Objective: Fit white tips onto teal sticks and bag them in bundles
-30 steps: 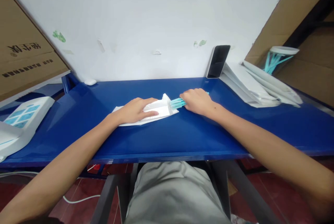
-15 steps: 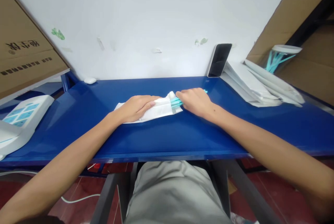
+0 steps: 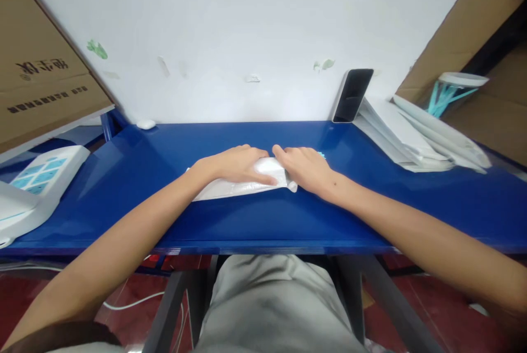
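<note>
— From the head view, how far has the packing got?

— Nearly done, I'd judge. The white pouch [image 3: 242,180] lies flat on the blue table [image 3: 164,216], in the middle and close to the person. Only a sliver of the teal sticks [image 3: 321,155] shows, just behind the right hand [image 3: 307,169], at the pouch's right end; the rest seem to be inside.

— What are the hands doing?

— The left hand [image 3: 236,163] lies palm down on the pouch, fingers spread and pressing it flat rather than curled around anything. The right hand is at the pouch's mouth, fingers bent over its edge and the stick ends; whether it truly grips the sticks I cannot tell, because the hand covers them.

— So what is left?

— Pushing the last bit of the sticks in and closing the mouth, by my reading.

— Anything else around?

— A stack of white pouches [image 3: 411,139] at the far right, a dark phone [image 3: 353,95] leaning on the wall, a cup of teal sticks [image 3: 447,92] beyond, and a white device [image 3: 37,177] at the left edge.
</note>
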The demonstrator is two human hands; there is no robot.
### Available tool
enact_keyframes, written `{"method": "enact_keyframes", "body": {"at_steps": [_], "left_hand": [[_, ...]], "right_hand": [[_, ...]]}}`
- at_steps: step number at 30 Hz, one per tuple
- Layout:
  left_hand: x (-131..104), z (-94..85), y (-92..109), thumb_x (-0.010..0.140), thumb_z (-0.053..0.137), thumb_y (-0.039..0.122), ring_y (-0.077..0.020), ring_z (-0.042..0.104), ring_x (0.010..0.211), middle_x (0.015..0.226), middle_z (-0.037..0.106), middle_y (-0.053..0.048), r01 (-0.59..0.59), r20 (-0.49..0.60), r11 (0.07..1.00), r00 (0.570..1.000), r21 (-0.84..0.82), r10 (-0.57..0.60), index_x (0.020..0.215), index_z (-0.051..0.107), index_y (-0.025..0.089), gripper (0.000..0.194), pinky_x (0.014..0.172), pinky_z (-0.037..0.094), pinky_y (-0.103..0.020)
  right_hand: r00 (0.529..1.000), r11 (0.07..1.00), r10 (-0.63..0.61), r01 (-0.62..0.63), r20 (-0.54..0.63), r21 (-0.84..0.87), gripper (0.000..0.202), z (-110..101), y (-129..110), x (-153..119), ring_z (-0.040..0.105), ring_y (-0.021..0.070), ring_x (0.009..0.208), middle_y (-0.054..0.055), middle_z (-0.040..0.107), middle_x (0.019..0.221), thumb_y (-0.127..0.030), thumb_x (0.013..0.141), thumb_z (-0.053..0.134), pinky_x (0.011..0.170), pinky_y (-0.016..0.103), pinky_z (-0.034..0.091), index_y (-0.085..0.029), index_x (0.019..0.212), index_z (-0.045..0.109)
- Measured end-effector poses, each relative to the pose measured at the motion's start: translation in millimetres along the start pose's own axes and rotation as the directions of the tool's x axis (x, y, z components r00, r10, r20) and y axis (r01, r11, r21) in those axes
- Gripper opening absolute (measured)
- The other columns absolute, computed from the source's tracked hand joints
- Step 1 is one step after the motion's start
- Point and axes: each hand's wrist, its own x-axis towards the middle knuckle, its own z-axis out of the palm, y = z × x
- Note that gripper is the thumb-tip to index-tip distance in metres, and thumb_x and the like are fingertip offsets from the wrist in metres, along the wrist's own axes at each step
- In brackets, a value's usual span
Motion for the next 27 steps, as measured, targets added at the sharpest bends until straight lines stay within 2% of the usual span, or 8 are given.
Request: {"method": "enact_keyframes", "body": {"at_steps": [3, 7, 12, 15, 17, 20, 24, 27], "left_hand": [[10.7, -2.2, 11.5, 0.087, 0.06, 0.068, -0.0258, 0.066, 0.083, 0.1, 0.073, -0.009, -0.054, 0.079, 0.996, 0.995, -0.077, 0.06, 0.113, 0.066, 0.018, 0.057, 0.071, 0.044, -0.032], [16.4, 2.8, 18.5, 0.091, 0.053, 0.044, -0.0219, 0.063, 0.075, 0.087, 0.07, -0.005, -0.137, 0.07, 0.983, 0.987, -0.121, 0.146, 0.097, 0.065, 0.018, 0.029, 0.066, 0.042, -0.032], [13.7, 5.7, 3.0, 0.091, 0.052, 0.042, -0.0187, 0.059, 0.069, 0.085, 0.068, -0.005, -0.198, 0.011, 0.969, 0.979, -0.146, 0.202, 0.091, 0.06, 0.018, 0.025, 0.064, 0.041, -0.031], [9.3, 4.4, -13.6, 0.092, 0.052, 0.047, -0.0175, 0.058, 0.069, 0.085, 0.067, -0.004, -0.199, -0.04, 0.963, 0.98, -0.183, 0.195, 0.087, 0.058, 0.018, 0.029, 0.064, 0.041, -0.029], [6.7, 4.1, -21.7, 0.091, 0.053, 0.048, -0.0174, 0.057, 0.068, 0.083, 0.066, -0.003, -0.176, -0.08, 0.966, 0.983, -0.19, 0.163, 0.086, 0.058, 0.018, 0.031, 0.063, 0.04, -0.029], [4.7, 4.8, -24.6, 0.091, 0.054, 0.046, -0.0175, 0.057, 0.066, 0.08, 0.064, -0.003, -0.167, -0.124, 0.968, 0.982, -0.186, 0.145, 0.087, 0.058, 0.019, 0.028, 0.061, 0.038, -0.029], [4.8, 5.3, -15.7, 0.091, 0.054, 0.044, -0.0179, 0.056, 0.064, 0.077, 0.064, -0.003, -0.188, -0.145, 0.97, 0.975, -0.155, 0.166, 0.084, 0.058, 0.019, 0.027, 0.058, 0.036, -0.029], [5.6, 5.6, -8.5, 0.091, 0.055, 0.044, -0.0186, 0.058, 0.065, 0.079, 0.066, -0.004, -0.163, -0.155, 0.977, 0.978, -0.135, 0.142, 0.085, 0.06, 0.018, 0.027, 0.059, 0.038, -0.03]], "right_hand": [[1.0, 1.0, -0.012, 0.012, 0.006, 0.005, 0.038, -2.2, -5.1, -6.7, 0.073, 0.031, 0.078, 0.01, 0.075, 0.09, -0.01, 0.095, 0.049, 0.057, 0.034, 0.032, -0.016, 0.133, 0.044], [1.0, 1.0, -0.023, 0.023, -0.003, -0.017, 0.045, -4.2, -4.8, -12.4, 0.073, 0.0295, 0.075, 0.01, 0.075, 0.091, -0.007, 0.091, 0.048, 0.055, 0.033, 0.027, -0.017, 0.135, 0.045], [0.998, 0.999, -0.037, 0.035, -0.059, -0.025, 0.034, -7.2, 16.4, -12.0, 0.072, 0.0279, 0.085, 0.012, 0.076, 0.096, -0.016, 0.094, 0.049, 0.063, 0.031, 0.035, -0.019, 0.126, 0.058], [0.99, 0.975, -0.073, 0.097, -0.123, 0.198, 0.042, -3.3, 38.4, -11.1, 0.07, 0.0268, 0.09, 0.01, 0.076, 0.107, -0.024, 0.092, 0.054, 0.07, 0.032, 0.042, -0.022, 0.133, 0.06], [0.97, 0.849, -0.143, 0.223, -0.199, 0.479, 0.046, 3.7, 50.6, -8.2, 0.069, 0.0248, 0.095, 0.008, 0.074, 0.117, -0.025, 0.09, 0.054, 0.078, 0.034, 0.047, -0.022, 0.136, 0.059], [0.954, 0.493, -0.052, 0.281, -0.295, 0.823, 0.036, 17.5, 58.0, 0.7, 0.068, 0.0236, 0.103, 0.007, 0.074, 0.117, -0.029, 0.094, 0.049, 0.093, 0.038, 0.05, -0.02, 0.126, 0.063], [0.958, 0.118, 0.162, 0.22, -0.237, 0.968, 0.035, 30.2, 51.3, 14.3, 0.069, 0.0243, 0.112, 0.009, 0.076, 0.116, -0.041, 0.099, 0.048, 0.105, 0.042, 0.049, -0.019, 0.119, 0.066], [0.959, -0.018, 0.216, 0.192, -0.183, 0.981, 0.035, 31.3, 42.6, 20.3, 0.067, 0.0233, 0.121, 0.011, 0.073, 0.127, -0.037, 0.1, 0.043, 0.109, 0.042, 0.047, -0.019, 0.116, 0.068]]}}
